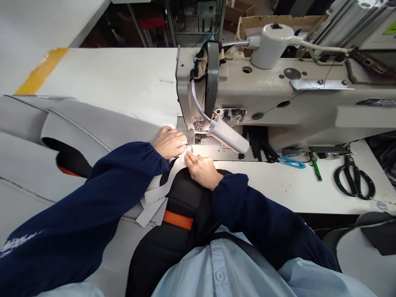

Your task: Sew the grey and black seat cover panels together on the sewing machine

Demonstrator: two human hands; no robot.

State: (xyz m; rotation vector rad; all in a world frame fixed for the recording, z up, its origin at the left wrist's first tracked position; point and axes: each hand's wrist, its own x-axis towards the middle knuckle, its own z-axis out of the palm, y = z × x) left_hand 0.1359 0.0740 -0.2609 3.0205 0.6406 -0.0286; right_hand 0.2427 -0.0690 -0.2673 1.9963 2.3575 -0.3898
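left hand [169, 143] and right hand [204, 170] pinch the pale fabric strip [176, 170], trailing toward the person, presser foot [198, 138] just beyond.

Bright, soft light covers the white tabletop [123, 78]; a small lamp [230, 137] glows warmly near my right fingertips [189, 158]. Beyond the table it is dim. Lettering [18, 242] on my left sleeve [77, 218] blurs, stretched by wide-angle distortion.
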